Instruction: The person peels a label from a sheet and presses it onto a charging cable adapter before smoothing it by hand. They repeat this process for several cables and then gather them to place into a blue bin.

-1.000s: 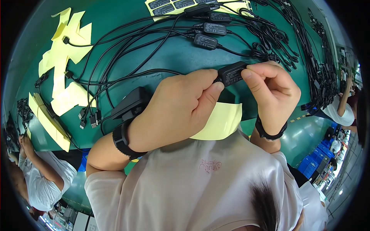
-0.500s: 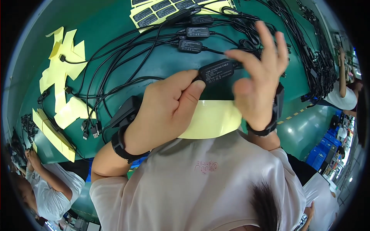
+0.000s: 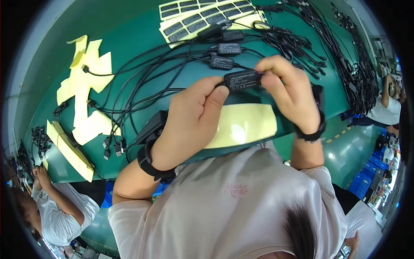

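Observation:
Between my two hands is a black charging cable with a flat box-shaped module (image 3: 242, 81), its labelled face turned up. My left hand (image 3: 194, 114) pinches the cable at the module's left end. At the right end, the thumb and fingers of my right hand (image 3: 291, 90) are closed on the module's edge or the cable there. Just below the module lies a bare yellow backing sheet (image 3: 246, 125). Beyond it, several similar cable modules (image 3: 229, 48) rest on the green table, their leads running left to USB plugs (image 3: 117, 149).
Sheets of black labels (image 3: 207, 19) lie at the far side. Peeled yellow backing scraps (image 3: 82, 103) and a stack of yellow strips (image 3: 69, 151) are on the left. Bundled black cables (image 3: 345, 73) cover the right edge. Other people (image 3: 64, 211) work nearby.
My right hand, fingers spread before, has come down and closed at the module's right end. My left hand still holds the other end. The whole view has shifted slightly.

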The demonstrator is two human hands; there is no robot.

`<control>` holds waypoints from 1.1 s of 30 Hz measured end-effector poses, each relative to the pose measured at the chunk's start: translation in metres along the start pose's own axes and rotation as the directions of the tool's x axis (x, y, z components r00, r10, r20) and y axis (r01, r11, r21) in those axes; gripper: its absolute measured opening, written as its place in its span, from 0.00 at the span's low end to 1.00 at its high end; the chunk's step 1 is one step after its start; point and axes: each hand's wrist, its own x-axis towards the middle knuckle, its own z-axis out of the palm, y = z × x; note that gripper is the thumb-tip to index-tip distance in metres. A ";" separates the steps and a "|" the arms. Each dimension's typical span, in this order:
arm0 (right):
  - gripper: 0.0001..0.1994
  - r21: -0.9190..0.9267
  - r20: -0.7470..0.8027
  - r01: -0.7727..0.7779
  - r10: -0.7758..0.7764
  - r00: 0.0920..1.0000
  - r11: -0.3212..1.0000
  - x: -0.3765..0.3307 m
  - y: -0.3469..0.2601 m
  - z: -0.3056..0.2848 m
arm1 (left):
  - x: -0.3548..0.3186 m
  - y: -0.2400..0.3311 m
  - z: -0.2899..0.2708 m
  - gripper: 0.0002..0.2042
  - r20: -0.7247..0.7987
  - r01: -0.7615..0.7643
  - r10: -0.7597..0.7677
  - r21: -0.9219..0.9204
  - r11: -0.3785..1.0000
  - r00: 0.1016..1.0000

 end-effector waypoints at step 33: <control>0.52 -0.257 0.457 0.452 -0.305 0.836 0.854 0.048 0.070 -0.029 | 0.004 -0.017 -0.033 0.14 0.199 -0.093 -0.081 0.731 0.676 0.977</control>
